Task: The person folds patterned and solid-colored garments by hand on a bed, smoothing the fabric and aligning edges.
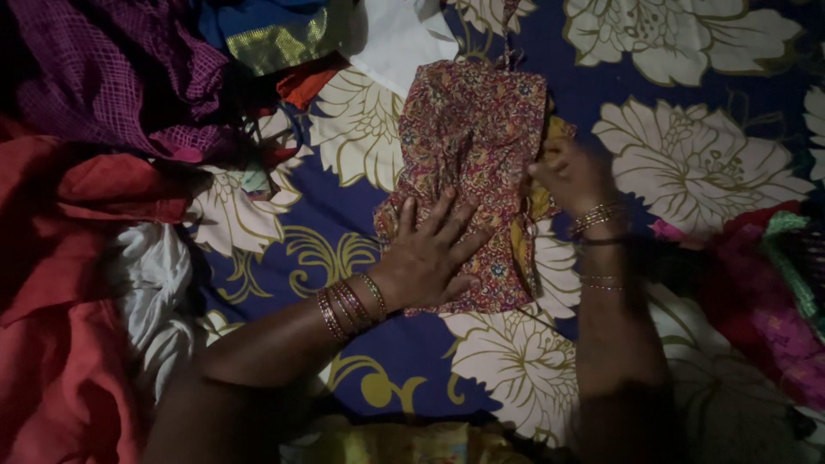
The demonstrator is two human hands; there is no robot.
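A dark blue bedsheet (601, 94) printed with large cream flowers and yellow scrolls covered the bed. At upper left lay a purple checked cloth (112, 69), with a blue cloth edged in a gold band (275, 39) just beside it and a white cloth (391, 39) next to that. A heap of red cloth (60, 283) filled the left edge, touching a crumpled white cloth (155, 275). At the right edge lay a pink cloth (765, 301) with a green trim (795, 258). A yellow cloth (404, 442) showed along the bottom edge.
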